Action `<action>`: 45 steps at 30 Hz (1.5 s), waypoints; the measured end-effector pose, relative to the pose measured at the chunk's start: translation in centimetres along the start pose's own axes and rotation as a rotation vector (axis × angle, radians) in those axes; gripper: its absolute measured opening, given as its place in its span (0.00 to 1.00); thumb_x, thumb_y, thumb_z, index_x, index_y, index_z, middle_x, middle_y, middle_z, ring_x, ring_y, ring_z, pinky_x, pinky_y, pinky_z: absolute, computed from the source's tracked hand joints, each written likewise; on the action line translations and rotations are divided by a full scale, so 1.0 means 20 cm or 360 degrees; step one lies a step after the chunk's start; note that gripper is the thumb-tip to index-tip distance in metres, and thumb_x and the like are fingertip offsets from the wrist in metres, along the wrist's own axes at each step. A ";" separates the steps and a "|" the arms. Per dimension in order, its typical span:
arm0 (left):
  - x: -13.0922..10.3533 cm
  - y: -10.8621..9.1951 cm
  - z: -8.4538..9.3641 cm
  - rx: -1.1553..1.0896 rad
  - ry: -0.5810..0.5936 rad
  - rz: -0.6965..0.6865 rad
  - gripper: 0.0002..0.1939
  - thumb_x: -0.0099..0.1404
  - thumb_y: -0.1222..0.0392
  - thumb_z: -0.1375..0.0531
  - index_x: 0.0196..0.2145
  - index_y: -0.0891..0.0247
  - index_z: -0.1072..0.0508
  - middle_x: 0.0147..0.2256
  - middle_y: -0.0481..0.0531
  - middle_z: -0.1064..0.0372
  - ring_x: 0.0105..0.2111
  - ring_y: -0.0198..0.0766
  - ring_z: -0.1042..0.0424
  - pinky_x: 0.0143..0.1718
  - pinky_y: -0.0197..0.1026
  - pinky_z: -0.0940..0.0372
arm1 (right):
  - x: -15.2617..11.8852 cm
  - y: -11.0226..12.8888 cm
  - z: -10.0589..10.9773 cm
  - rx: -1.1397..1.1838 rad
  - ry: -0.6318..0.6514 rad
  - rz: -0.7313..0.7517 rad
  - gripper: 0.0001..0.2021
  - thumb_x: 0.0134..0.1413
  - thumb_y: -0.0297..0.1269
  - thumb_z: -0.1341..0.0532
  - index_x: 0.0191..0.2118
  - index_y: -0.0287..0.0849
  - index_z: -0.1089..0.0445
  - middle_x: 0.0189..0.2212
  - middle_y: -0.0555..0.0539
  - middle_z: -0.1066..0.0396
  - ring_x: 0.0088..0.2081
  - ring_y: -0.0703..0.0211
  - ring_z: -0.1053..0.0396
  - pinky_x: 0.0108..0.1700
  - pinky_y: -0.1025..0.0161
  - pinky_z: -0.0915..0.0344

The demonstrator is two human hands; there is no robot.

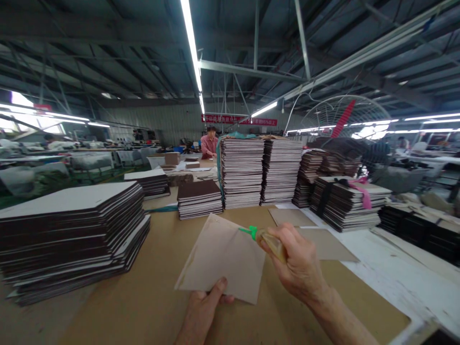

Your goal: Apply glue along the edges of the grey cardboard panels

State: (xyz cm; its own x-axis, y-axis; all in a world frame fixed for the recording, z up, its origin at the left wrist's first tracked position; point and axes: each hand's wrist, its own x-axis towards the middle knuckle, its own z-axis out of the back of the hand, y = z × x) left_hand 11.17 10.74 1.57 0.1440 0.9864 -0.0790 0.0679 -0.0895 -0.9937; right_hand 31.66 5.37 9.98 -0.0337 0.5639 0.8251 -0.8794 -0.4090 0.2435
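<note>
My left hand [206, 306] pinches the near edge of a beige board [226, 258], thumb on top, and holds it tilted over the brown table covering [143, 306]. A glossy strip runs along the board's left edge. My right hand [296, 258] is wrapped round a yellowish squeeze bottle [273, 245] with a green nozzle [251, 232]. The nozzle points left, over the board's upper right edge; whether its tip touches the board I cannot tell.
A big stack of dark and white boards [68, 235] stands at the left. Tall stacks [242, 172] rise beyond the held board, with tied bundles [348, 201] at the right. Flat beige sheets [327, 243] lie right of centre. A person [209, 144] is across the table.
</note>
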 end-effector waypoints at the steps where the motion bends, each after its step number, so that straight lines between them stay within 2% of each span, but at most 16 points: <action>1: 0.00 0.00 0.00 0.0006 -0.0002 -0.0006 0.17 0.50 0.49 0.33 0.33 0.63 0.21 0.36 0.54 0.21 0.35 0.49 0.24 0.38 0.46 0.27 | 0.00 0.00 0.00 -0.0001 -0.0011 0.0014 0.05 0.62 0.34 0.44 0.43 0.43 0.35 0.32 0.48 0.37 0.30 0.60 0.36 0.31 0.65 0.42; 4: 0.00 0.01 0.00 0.0021 -0.0028 -0.0014 0.19 0.49 0.47 0.34 0.34 0.63 0.21 0.38 0.54 0.22 0.34 0.49 0.24 0.38 0.47 0.28 | -0.02 -0.01 0.01 -0.0041 0.0005 0.0024 0.05 0.62 0.34 0.44 0.43 0.43 0.34 0.32 0.48 0.37 0.29 0.60 0.36 0.31 0.65 0.42; 9: 0.00 0.02 0.01 0.0182 -0.0006 0.0019 0.19 0.50 0.43 0.35 0.26 0.63 0.20 0.33 0.56 0.21 0.37 0.53 0.24 0.46 0.48 0.32 | -0.01 -0.01 0.00 0.0020 0.0000 -0.0036 0.05 0.61 0.33 0.43 0.43 0.43 0.35 0.31 0.49 0.38 0.29 0.60 0.37 0.30 0.64 0.42; 14: -0.02 -0.01 0.00 0.0098 0.0000 0.0010 0.18 0.50 0.47 0.34 0.34 0.62 0.20 0.35 0.53 0.21 0.32 0.50 0.23 0.40 0.48 0.29 | 0.08 0.06 -0.02 0.0169 -0.0038 0.0123 0.07 0.60 0.31 0.43 0.43 0.43 0.35 0.32 0.49 0.37 0.31 0.59 0.37 0.32 0.64 0.41; 19: -0.01 0.03 0.00 0.0042 0.0005 -0.0006 0.16 0.51 0.48 0.34 0.33 0.62 0.21 0.36 0.54 0.21 0.32 0.49 0.23 0.39 0.47 0.28 | 0.14 0.08 -0.03 0.0170 -0.0039 0.0206 0.07 0.59 0.30 0.43 0.43 0.43 0.34 0.31 0.49 0.37 0.31 0.59 0.37 0.32 0.63 0.42; 23: 0.00 0.03 0.00 -0.0008 0.0014 -0.0038 0.18 0.51 0.49 0.33 0.37 0.62 0.21 0.37 0.53 0.21 0.36 0.51 0.24 0.37 0.48 0.28 | 0.14 0.09 -0.02 0.0112 -0.0048 0.0214 0.06 0.60 0.32 0.43 0.43 0.43 0.35 0.30 0.49 0.37 0.30 0.59 0.38 0.30 0.64 0.43; 26: -0.01 0.02 0.00 0.0037 0.0010 -0.0033 0.18 0.51 0.48 0.33 0.35 0.62 0.20 0.35 0.53 0.21 0.35 0.51 0.23 0.39 0.48 0.28 | 0.13 0.08 -0.02 0.0119 -0.0045 0.0268 0.07 0.59 0.31 0.43 0.44 0.43 0.35 0.31 0.49 0.37 0.31 0.59 0.37 0.32 0.63 0.43; 28: -0.01 0.02 0.01 0.0030 -0.0010 -0.0027 0.18 0.51 0.47 0.34 0.34 0.63 0.20 0.35 0.53 0.21 0.34 0.50 0.23 0.39 0.47 0.29 | 0.12 0.07 -0.02 0.0084 -0.0010 0.0246 0.06 0.60 0.31 0.43 0.43 0.43 0.35 0.30 0.49 0.37 0.31 0.59 0.37 0.32 0.64 0.43; 32: 0.01 0.05 0.01 0.0010 0.0023 -0.0035 0.17 0.51 0.46 0.34 0.30 0.63 0.21 0.37 0.55 0.21 0.39 0.52 0.24 0.39 0.46 0.29 | 0.10 0.06 -0.02 0.0079 0.0004 0.0104 0.04 0.61 0.33 0.43 0.42 0.43 0.35 0.31 0.50 0.38 0.29 0.61 0.38 0.30 0.64 0.44; 37: 0.03 0.09 0.01 0.0043 0.0002 -0.0109 0.22 0.51 0.43 0.34 0.34 0.65 0.21 0.37 0.56 0.21 0.36 0.51 0.23 0.40 0.47 0.29 | 0.09 0.05 -0.01 0.0103 0.0021 0.0099 0.04 0.62 0.35 0.43 0.43 0.44 0.35 0.31 0.50 0.39 0.29 0.61 0.38 0.30 0.64 0.44; 45: 0.02 0.07 0.01 -0.0104 -0.0042 -0.0056 0.25 0.48 0.42 0.32 0.36 0.66 0.21 0.35 0.54 0.22 0.31 0.47 0.24 0.36 0.46 0.27 | -0.02 -0.05 0.00 0.0058 0.0008 -0.0044 0.04 0.62 0.35 0.44 0.41 0.43 0.35 0.31 0.49 0.38 0.30 0.59 0.37 0.30 0.64 0.43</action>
State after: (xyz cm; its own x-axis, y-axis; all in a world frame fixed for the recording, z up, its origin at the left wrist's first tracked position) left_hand 11.12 11.10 0.09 0.1144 0.9923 -0.0473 0.1368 -0.0629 -0.9886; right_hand 32.61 5.55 9.48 -0.0122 0.5792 0.8151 -0.8623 -0.4188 0.2847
